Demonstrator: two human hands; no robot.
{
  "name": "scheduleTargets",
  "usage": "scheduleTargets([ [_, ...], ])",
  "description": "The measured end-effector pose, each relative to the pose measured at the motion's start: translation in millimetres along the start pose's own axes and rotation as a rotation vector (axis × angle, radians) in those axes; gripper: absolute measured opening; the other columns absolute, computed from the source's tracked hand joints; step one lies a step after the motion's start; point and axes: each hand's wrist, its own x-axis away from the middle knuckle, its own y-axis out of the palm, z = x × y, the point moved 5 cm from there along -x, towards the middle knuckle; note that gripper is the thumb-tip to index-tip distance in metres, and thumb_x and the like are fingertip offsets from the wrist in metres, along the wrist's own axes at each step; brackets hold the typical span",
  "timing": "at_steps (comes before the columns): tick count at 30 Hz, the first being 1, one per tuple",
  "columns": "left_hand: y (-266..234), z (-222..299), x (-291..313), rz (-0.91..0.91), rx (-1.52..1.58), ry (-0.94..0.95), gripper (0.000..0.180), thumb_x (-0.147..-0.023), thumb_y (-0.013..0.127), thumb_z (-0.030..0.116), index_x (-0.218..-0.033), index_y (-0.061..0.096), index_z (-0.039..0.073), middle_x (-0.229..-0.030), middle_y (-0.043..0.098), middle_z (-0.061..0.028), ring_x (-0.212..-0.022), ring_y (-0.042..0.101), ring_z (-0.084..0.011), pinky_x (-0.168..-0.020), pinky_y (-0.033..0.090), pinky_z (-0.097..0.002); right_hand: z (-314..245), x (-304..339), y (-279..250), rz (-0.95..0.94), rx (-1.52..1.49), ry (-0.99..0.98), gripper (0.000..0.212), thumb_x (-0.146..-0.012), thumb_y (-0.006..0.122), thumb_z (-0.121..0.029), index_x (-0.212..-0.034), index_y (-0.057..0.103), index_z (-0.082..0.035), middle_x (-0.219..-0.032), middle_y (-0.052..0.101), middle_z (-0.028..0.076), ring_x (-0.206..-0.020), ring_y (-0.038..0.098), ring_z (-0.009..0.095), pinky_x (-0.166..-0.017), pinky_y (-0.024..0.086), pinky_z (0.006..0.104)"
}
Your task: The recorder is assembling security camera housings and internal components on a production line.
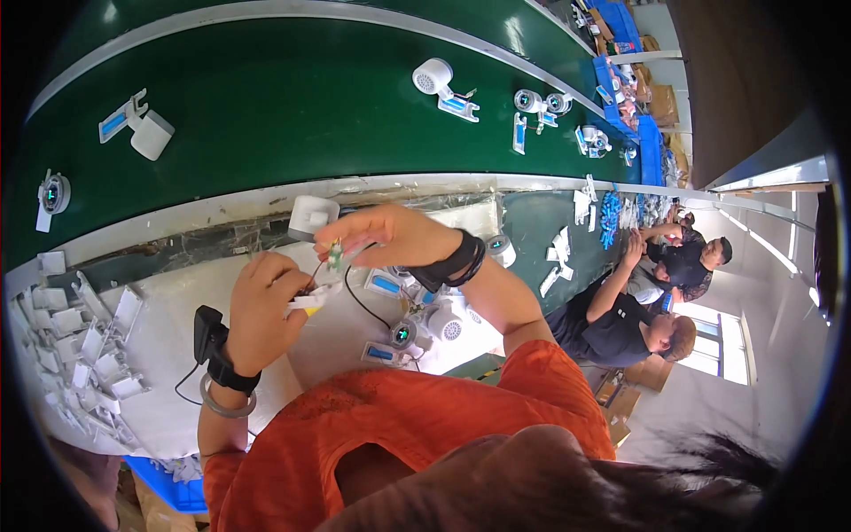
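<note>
My left hand (266, 306) is closed around a small white plastic part (312, 300) with thin wires running up from it. My right hand (386, 235) pinches a tiny green circuit piece (336, 257) at the upper end of those wires, just above the left hand. A white square housing (312, 215) lies right behind the hands at the edge of the white work mat (168, 355). Under my right wrist sit round white assemblies (425, 328) with blue-lit parts and a black cable.
A green conveyor belt (292, 115) runs across the back carrying white fan-like units (436, 78) and a white block (151, 133). Several white plastic shells (84, 346) are heaped at the left. Two other people (647, 310) work at the right.
</note>
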Motion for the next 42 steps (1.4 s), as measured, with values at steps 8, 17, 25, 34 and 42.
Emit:
scheduleTargets([
  [8,-11.0,-11.3,26.4,0.266,0.352,-0.421,0.041,-0.081,0.074,0.017,-0.112,0.053,0.0,-0.097,0.062,-0.0148,-0.082,0.063,-0.0233,-0.073,0.051,-0.0316,-12.0,-14.9,34.2,0.125,0.862,-0.316,0.024,-0.077,0.078,-0.015,-0.099,0.069,-0.01,-0.107,0.063,0.009,-0.099,0.059,0.029,-0.086,0.047,0.0381],
  [17,-30.4,19.7,43.3,0.066,0.543,-0.272,0.062,-0.068,0.084,0.018,-0.121,0.054,0.004,-0.11,0.063,-0.0092,-0.095,0.063,-0.019,-0.083,0.05,-0.0307,-30.6,15.5,89.3,0.247,0.436,-0.478,0.015,-0.074,0.074,-0.003,-0.081,0.061,-0.006,-0.077,0.064,0.006,-0.077,0.064,0.022,-0.102,0.044,0.0432],
  [25,-35.0,36.8,69.5,0.189,0.614,-0.107,0.061,-0.083,0.068,0.011,-0.139,0.044,0.002,-0.106,0.059,-0.0056,-0.091,0.058,-0.0164,-0.08,0.049,-0.0283,-17.5,49.7,116.3,0.111,0.345,-0.168,0.019,-0.081,0.074,-0.005,-0.098,0.065,-0.004,-0.094,0.067,0.01,-0.082,0.066,0.016,-0.084,0.05,0.0308],
  [34,-16.5,65.0,72.5,0.211,1.0,-0.263,0.031,-0.096,0.031,0.01,-0.121,0.046,-0.002,-0.098,0.059,-0.0099,-0.067,0.054,-0.0107,-0.062,0.048,-0.0245,-32.2,73.2,119.2,0.416,0.623,-0.223,0.013,-0.085,0.067,-0.001,-0.099,0.067,-0.001,-0.082,0.064,0.008,-0.067,0.065,0.014,-0.057,0.05,0.023],
  [42,17.8,62.5,67.7,0.175,1.126,-0.443,0.035,-0.1,0.03,0.015,-0.126,0.047,-0.002,-0.093,0.06,-0.0106,-0.063,0.058,-0.015,-0.055,0.05,-0.0271,-32.8,83.4,135.0,0.793,0.716,-0.508,0.015,-0.085,0.067,0.0,-0.099,0.064,-0.003,-0.081,0.063,0.01,-0.068,0.066,0.019,-0.059,0.052,0.0265],
])
